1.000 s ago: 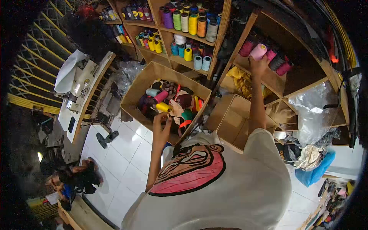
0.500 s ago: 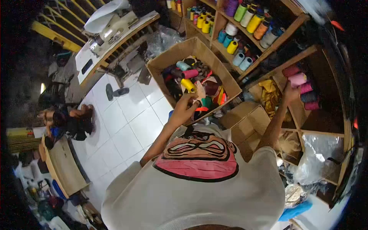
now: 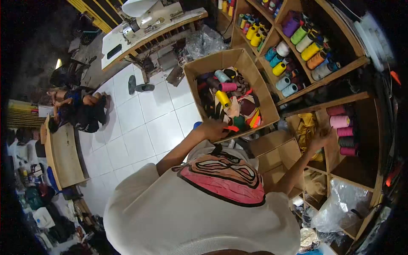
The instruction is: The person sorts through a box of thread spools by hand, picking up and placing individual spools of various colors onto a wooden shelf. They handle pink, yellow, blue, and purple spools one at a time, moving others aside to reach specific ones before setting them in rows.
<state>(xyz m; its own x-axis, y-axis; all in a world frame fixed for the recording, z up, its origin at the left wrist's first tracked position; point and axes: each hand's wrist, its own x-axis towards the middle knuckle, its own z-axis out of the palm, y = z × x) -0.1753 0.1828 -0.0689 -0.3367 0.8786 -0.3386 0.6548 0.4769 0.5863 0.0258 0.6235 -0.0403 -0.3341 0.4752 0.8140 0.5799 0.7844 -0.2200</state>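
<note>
My left hand (image 3: 213,129) is over the near rim of a cardboard box (image 3: 265,121), its fingers loosely apart and nothing seen in them. Beside its fingertips shows an orange-red scrap (image 3: 232,128). Inside the box, a yellow thread spool (image 3: 222,99), a magenta spool (image 3: 228,87) and a pale blue spool (image 3: 222,76) lie on mixed fabric scraps. To the right, my right hand (image 3: 321,139) is open and empty, just left of a column of spools in a wooden cubby. A light pink spool (image 3: 340,122) stands out there, with a magenta spool (image 3: 344,132) below it.
Shelves (image 3: 293,46) at the back hold many coloured thread spools. Yellow cloth (image 3: 307,131) fills a cubby beside my right hand, above clear plastic (image 3: 340,204). A sewing machine (image 3: 153,17) stands on a table at the back left. Another person (image 3: 83,106) sits at far left.
My right hand has drawn back from the light pink spool, which stays in the cubby. My left hand has moved from over the scraps to the box's near rim. The view has shifted.
</note>
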